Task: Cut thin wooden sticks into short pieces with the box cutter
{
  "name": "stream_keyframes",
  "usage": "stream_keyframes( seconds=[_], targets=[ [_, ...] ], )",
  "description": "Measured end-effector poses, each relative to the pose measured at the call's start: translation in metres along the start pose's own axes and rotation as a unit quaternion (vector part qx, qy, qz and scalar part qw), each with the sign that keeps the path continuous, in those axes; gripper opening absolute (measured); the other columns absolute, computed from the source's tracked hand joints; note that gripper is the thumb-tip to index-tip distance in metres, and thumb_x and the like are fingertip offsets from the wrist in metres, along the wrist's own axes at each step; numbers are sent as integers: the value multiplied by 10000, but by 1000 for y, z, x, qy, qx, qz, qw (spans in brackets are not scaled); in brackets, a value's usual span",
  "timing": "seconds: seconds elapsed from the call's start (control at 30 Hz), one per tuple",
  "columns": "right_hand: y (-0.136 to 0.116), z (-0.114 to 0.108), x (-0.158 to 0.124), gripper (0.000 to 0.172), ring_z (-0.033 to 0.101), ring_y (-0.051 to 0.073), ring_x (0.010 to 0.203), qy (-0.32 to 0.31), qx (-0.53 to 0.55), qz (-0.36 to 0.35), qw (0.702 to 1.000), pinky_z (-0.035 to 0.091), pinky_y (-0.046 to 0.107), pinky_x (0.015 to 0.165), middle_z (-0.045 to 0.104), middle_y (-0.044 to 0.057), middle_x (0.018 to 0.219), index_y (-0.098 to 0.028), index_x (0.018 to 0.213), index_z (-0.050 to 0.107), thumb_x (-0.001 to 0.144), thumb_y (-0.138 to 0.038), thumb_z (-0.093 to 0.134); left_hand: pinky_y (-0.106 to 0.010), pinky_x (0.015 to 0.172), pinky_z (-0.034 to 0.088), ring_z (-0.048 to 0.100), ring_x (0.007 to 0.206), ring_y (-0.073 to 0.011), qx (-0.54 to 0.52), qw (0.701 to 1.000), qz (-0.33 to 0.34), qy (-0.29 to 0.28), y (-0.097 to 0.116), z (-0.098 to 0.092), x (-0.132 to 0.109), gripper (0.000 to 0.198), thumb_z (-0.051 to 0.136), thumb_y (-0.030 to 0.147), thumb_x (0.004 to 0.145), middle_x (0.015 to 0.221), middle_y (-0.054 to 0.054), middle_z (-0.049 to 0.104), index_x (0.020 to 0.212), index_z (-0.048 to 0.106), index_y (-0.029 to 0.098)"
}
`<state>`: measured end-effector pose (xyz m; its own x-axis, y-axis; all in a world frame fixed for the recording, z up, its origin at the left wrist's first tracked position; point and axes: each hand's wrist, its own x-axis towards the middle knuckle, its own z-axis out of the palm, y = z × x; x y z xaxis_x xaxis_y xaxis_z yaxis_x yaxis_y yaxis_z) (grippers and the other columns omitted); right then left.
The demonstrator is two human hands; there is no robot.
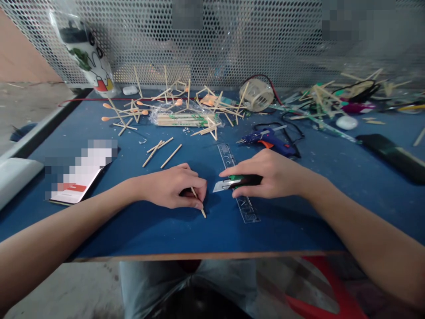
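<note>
My left hand (pixel 181 186) pinches a thin wooden stick (pixel 203 213) whose lower end points toward the table's front edge. To its right, my right hand (pixel 265 175) grips a green and black utility knife (pixel 237 180), with the blade out and pointing left toward the stick. Blade and stick are apart. Beneath the knife and right hand lies a clear stencil ruler (pixel 245 210), partly covered. Several cut sticks (pixel 171 156) rest on the blue table (pixel 139 235) beyond my left hand.
Stick constructions and a plastic-wrapped bundle of sticks (pixel 181 119) line the back, before a perforated metal panel (pixel 142 40). A blue glue gun (pixel 274 141) lies beyond my right hand. A phone (pixel 83 177) is at left, a black case-like object (pixel 392 155) at right, a bottle (pixel 88 57) back left.
</note>
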<state>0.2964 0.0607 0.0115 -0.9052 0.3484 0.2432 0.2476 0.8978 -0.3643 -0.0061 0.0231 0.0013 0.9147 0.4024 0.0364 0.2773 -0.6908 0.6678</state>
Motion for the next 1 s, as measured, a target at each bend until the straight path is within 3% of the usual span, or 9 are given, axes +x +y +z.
stream_keyframes(
  seconds=[0.27,0.67,0.9,1.0],
  targets=[
    [5,2,-1,446,763,167,794,-23,30,16,999,530,275,720,827,36,1066,-214,1291,739,981,-532,700,-309,947,332,665,846,-146,18,1000,-13,-2,1,0,0,148,686,322,1037,871,0,744,955,673,200],
    [-1,1,-1,437,639,133,628,-40,-42,-18,998,374,278,607,765,11,820,-231,1347,716,1043,-527,611,-323,943,336,660,850,-149,24,1000,-17,-8,1,1,1,118,680,285,1038,862,13,739,959,661,199],
    [-10,-1,-2,368,623,147,647,-56,-27,-8,998,342,308,617,749,9,816,-189,993,723,1030,-541,622,-341,953,341,661,873,-158,12,999,-24,-17,3,-3,0,81,656,243,1036,915,0,743,970,666,196],
    [-12,1,0,340,592,138,633,-68,-33,-14,997,342,315,631,745,-5,820,-196,968,710,1063,-495,579,-348,956,341,656,862,-152,8,999,-28,-19,4,-3,0,80,651,222,1028,891,14,736,953,654,194]
  ],
)
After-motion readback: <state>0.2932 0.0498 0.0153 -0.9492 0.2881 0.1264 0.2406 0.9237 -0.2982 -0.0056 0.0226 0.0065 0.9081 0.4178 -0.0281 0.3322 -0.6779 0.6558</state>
